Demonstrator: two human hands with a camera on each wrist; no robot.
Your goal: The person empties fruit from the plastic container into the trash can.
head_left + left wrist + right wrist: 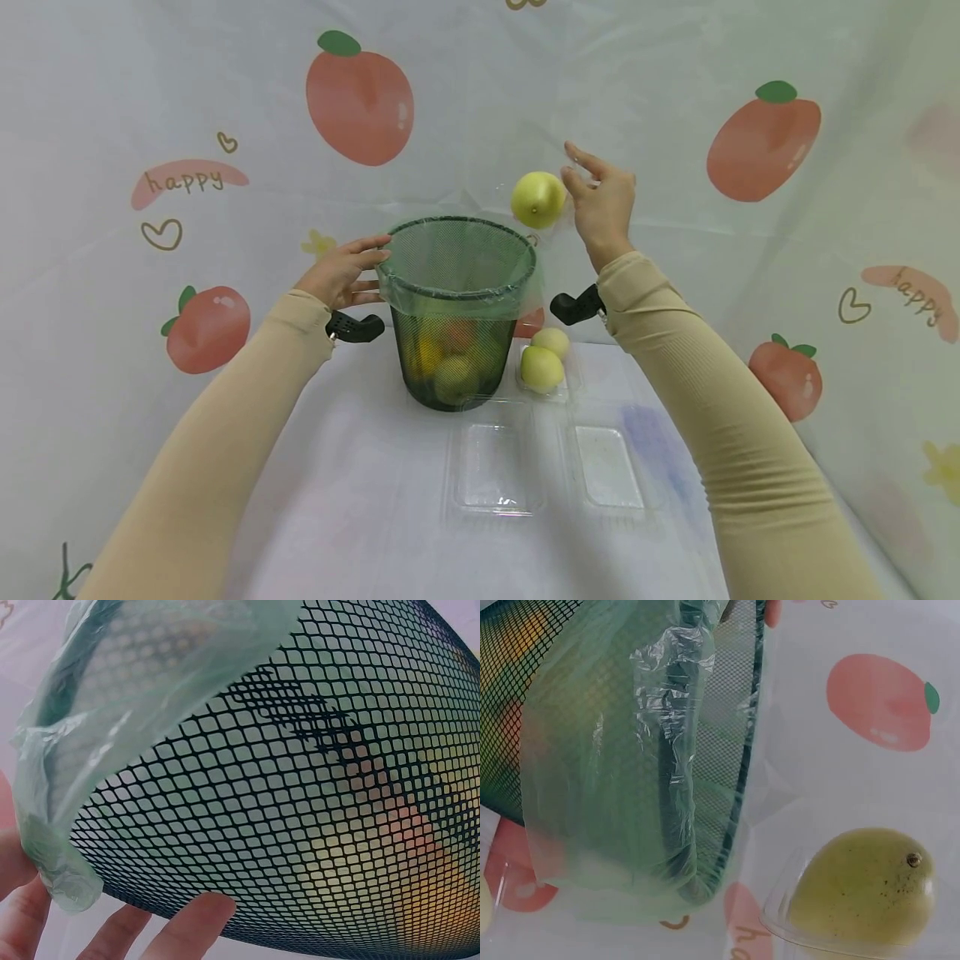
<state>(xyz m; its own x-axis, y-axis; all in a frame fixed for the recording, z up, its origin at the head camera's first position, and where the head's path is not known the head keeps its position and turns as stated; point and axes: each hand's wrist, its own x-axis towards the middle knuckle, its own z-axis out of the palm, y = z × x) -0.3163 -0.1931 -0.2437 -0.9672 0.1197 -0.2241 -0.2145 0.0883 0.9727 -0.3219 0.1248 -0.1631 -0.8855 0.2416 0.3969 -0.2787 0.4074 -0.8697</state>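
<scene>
A dark green mesh bin (451,354), lined with a thin green bag (420,292), stands with several fruits visible through its mesh. My left hand (347,271) rests spread fingers on the bin's left side at the rim; fingertips (196,922) touch the mesh in the left wrist view. Up to the right of the rim, my right hand (604,200) pinches the edge of a tilted clear plastic box (778,904) between thumb and fingers. Inside that box lies a yellow-green fruit (537,200), its stem end showing. The right wrist view leaves the right hand's fingers out.
Right of the bin, another clear box holds two pale green fruits (542,369). An open clear plastic box (495,467) lies on the white table (360,517), with its other half (609,467) alongside. A white cloth printed with fruits hangs behind (465,108).
</scene>
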